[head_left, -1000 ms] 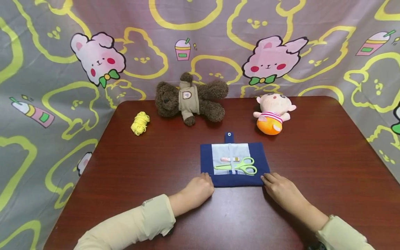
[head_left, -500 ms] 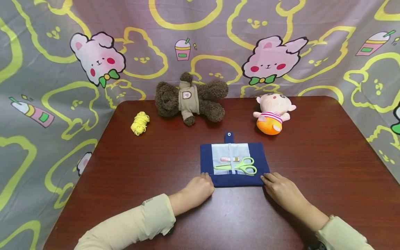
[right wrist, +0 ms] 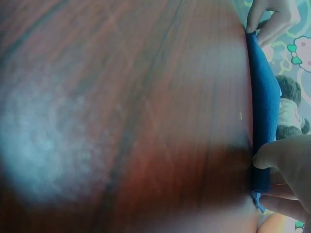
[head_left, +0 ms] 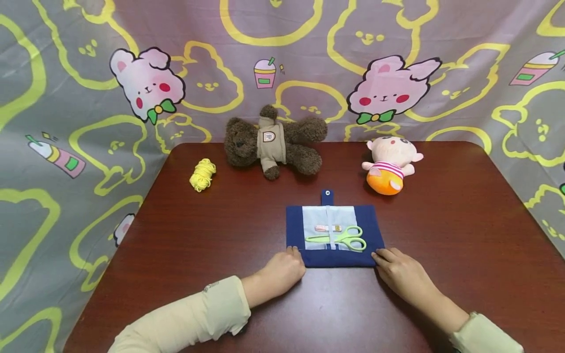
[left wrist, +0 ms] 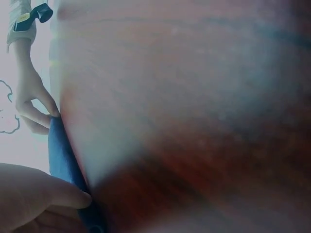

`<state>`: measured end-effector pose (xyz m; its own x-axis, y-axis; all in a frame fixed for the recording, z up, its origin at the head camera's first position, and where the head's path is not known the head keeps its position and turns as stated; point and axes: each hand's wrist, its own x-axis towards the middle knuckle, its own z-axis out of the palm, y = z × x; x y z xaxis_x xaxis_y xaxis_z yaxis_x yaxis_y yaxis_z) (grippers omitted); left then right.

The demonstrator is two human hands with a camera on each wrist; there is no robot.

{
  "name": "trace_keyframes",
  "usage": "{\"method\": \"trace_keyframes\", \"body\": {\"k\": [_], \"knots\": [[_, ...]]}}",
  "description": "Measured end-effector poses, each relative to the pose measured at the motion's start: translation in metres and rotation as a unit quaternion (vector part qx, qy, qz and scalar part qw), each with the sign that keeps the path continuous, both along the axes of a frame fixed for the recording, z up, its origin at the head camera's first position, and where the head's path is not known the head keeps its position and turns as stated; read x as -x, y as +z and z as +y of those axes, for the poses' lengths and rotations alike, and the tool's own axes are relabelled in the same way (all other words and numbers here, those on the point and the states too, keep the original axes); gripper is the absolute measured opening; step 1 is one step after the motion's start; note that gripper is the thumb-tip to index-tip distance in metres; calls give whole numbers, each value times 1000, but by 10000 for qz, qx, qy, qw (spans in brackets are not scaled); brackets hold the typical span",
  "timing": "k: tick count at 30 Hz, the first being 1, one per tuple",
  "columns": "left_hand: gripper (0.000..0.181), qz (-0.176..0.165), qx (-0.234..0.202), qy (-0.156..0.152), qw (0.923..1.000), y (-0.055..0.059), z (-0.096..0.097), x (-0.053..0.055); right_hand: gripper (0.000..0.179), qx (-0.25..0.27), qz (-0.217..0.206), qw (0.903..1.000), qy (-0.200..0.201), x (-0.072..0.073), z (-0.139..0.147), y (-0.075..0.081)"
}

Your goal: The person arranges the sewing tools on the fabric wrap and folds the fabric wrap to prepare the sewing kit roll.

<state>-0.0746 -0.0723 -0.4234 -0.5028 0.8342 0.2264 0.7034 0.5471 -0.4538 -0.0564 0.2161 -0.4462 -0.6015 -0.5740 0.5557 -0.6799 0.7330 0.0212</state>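
Note:
A navy fabric sewing-kit pouch (head_left: 340, 260) lies unfolded on the table, its near edge turned up in a flap. On its pale inner panel, green-handled scissors (head_left: 353, 243) and a small clear tube (head_left: 324, 228) with a pinkish content sit under a light band (head_left: 328, 214). A tab with a snap (head_left: 327, 198) sticks out at the far side. My left hand (head_left: 282, 269) pinches the near left corner, thumb on the blue cloth (left wrist: 65, 155) in the left wrist view. My right hand (head_left: 405, 274) pinches the near right corner; its thumb (right wrist: 267, 155) presses the rolled edge.
A brown teddy bear (head_left: 271, 144) lies on its side at the back of the wooden table (head_left: 220, 220). Yellow yarn (head_left: 203, 175) rests to its left, and a plush doll (head_left: 387, 166) in orange shorts to its right. A printed curtain (head_left: 309, 49) hangs behind.
The head view has shifted slightly, so everything appears a little lower and further right. Both hands keep their hold on the pouch corners.

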Motion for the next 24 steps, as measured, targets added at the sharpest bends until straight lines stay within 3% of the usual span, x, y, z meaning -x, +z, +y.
{"method": "trace_keyframes", "body": {"k": [16, 24], "knots": [[12, -342, 105, -31, 9994, 2, 5, 1, 59, 93, -53, 9999, -90, -2, -1, 1], [18, -646, 243, -159, 9975, 4, 7, 1, 37, 358, -369, 9984, -220, 2, 0, 5]]}}
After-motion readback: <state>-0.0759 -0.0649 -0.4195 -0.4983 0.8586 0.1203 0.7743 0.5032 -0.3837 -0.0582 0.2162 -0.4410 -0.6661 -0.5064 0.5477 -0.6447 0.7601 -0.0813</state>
